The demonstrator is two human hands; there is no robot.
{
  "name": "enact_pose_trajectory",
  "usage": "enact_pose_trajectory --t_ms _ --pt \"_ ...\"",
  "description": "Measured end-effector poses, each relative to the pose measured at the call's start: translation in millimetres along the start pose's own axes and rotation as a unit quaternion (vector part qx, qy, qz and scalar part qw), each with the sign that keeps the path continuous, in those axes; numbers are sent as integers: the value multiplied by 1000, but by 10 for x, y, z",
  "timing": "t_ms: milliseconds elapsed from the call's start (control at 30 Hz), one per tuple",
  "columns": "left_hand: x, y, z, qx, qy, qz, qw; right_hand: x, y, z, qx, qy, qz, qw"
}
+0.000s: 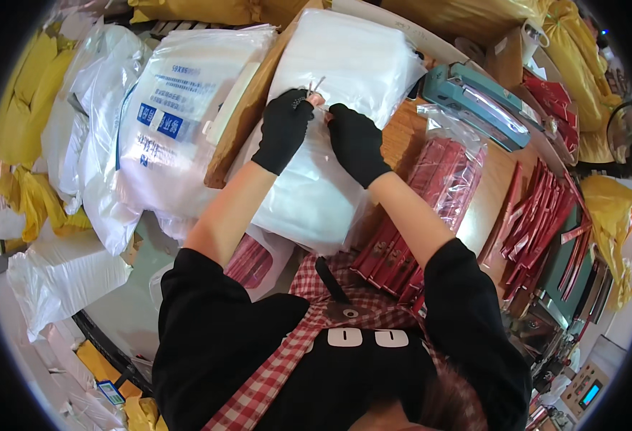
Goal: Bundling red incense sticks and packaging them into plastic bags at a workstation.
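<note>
Leaving plastic stack (319,161) edge clear ahead, left hand (286,128) flanks right hand (356,140).

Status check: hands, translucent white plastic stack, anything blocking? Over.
Left black-gloved hand and right black-gloved hand nearly together, finger closure unclear. Translucent white plastic stack beneath both. Teal elongated device to the right, not blocking hands.

the gloves (359,147) are black, the bags (341,57) milky white, the apron (280,363) red-and-white checked, the packets (445,172) dark red, the machine (477,100) teal.

Beside the white bags (344,54), bare wood (404,131) seems passable; teal device (476,105) blocks beyond.
</note>
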State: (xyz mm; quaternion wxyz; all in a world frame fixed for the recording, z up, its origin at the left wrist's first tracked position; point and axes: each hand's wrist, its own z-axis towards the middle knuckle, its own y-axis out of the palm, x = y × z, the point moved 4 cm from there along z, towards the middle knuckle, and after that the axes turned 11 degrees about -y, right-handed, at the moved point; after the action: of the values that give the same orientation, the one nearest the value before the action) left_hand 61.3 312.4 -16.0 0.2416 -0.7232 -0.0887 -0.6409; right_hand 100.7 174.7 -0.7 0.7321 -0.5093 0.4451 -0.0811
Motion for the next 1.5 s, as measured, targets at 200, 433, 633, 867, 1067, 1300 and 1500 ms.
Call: enact_pose_trajectory --t_ms 200,433,633,867,1067,1300,1500 --pt "424 48 -212 47 241 319 915 271 7 137 157 -87 167 969" --pt "381 99 63 -97 161 323 928 380 87 138 63 -117 180 975" --pt "321 61 37 -64 209 398 891 154 -82 65 138 -35 299 944" --pt "381 121 26 -60 228 514 825 262 -123 123 165 -189 120 961" --pt "358 97 -47 -51 298 527 794 283 -61 119 124 -152 125 973" --pt "231 106 -42 -32 301 496 814 254 -128 142 58 -123 55 989" --pt "118 152 -127 -20 270 513 815 401 -150 438 -190 -39 99 976"
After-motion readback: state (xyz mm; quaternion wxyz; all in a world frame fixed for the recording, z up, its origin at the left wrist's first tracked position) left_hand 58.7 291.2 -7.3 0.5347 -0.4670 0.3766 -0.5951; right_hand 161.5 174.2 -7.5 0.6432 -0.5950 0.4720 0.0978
